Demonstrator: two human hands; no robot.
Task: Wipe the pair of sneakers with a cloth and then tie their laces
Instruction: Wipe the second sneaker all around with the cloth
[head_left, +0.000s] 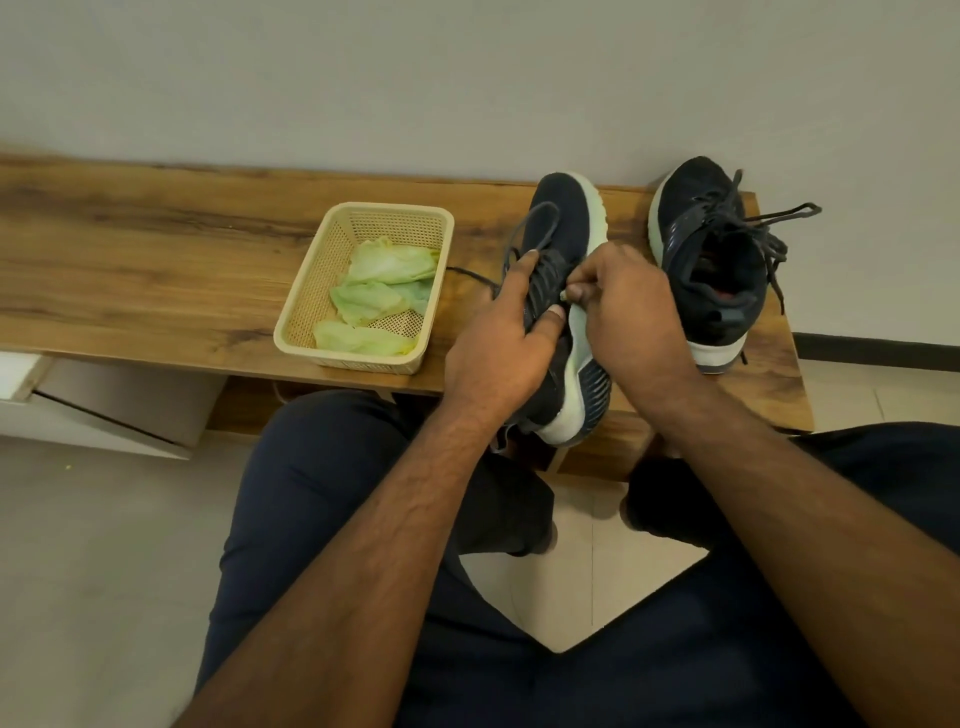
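1. No writing is readable.
2. Left hand (498, 338) grips the near sneaker (563, 291), tilted at the worktop's (156, 260) front edge.
3. Right hand (634, 312) pinches its lace (530, 228).
4. Second sneaker (711, 260) sits at the right end.

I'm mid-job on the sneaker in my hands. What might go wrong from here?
1. The held sneaker is tilted on its side with its heel at the bench edge; if the left hand eases off, it may slide to the floor.
2. Its loose lace trails toward the basket and could snag.
3. The right hand works close to the other sneaker and might nudge it.
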